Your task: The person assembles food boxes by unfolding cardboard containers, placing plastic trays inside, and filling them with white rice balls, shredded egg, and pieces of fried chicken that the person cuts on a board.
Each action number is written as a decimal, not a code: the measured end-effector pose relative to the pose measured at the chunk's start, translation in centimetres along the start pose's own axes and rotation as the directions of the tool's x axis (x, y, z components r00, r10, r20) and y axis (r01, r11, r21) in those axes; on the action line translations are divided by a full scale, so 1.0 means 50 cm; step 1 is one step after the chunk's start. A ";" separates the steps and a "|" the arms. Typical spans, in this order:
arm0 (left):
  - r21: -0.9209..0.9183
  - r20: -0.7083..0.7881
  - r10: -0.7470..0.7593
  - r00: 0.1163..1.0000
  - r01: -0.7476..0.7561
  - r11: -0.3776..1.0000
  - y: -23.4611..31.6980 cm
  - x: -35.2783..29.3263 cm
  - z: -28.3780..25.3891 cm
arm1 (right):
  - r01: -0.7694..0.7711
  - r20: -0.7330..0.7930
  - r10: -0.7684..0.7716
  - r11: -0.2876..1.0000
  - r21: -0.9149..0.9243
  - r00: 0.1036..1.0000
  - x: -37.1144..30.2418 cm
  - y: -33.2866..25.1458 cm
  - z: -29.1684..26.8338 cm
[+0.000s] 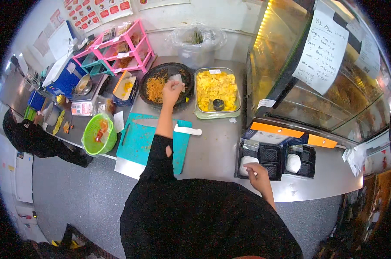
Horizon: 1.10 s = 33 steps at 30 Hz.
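Note:
My left hand (173,91) reaches over a round black dish (144,93) and pinches a small clear plastic bag (177,78). Orange-brown crumbs (155,89) lie in the dish's left part. Off to the right, my right hand (259,178) is curled, fingertips close together, at the edge of a black compartment tray (270,153). Its fingertips are beside a white rounded mound (248,164), perhaps rice, in that tray. Whether they hold anything small is hidden. A second black tray (307,157) beside it carries a similar white mound (293,163).
Beneath my left arm lies a teal cutting board (137,144) with a white-handled knife (187,130). A glass container (200,113) of yellow pieces, a green basket (90,139), pink racks (141,64) and a glass display cabinet (282,112) surround it. Another person (35,138) works at far left.

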<state>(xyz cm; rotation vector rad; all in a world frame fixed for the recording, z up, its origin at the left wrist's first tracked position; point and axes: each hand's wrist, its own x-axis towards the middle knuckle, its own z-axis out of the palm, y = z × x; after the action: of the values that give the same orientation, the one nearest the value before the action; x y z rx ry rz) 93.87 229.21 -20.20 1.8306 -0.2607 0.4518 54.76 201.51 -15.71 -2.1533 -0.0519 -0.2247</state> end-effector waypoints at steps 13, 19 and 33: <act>-0.804 0.548 -0.053 0.835 0.543 0.242 0.347 -0.249 -0.022 | 0.185 -0.392 0.019 0.860 0.475 0.920 0.271 -0.151 0.035; -0.773 0.629 0.144 0.764 0.634 0.006 0.338 -0.297 -0.036 | -0.211 0.089 0.289 0.427 0.879 0.953 0.260 -0.143 0.031; -0.823 0.505 -0.277 0.817 0.553 0.131 0.310 -0.363 0.008 | -0.223 0.213 -0.069 -0.379 0.898 0.975 0.220 -0.094 0.083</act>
<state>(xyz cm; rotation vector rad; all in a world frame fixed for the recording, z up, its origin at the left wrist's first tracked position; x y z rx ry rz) 71.43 223.23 -14.71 0.5898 -0.0950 -0.3585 65.57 207.01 -12.14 -0.2105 -0.1352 0.1555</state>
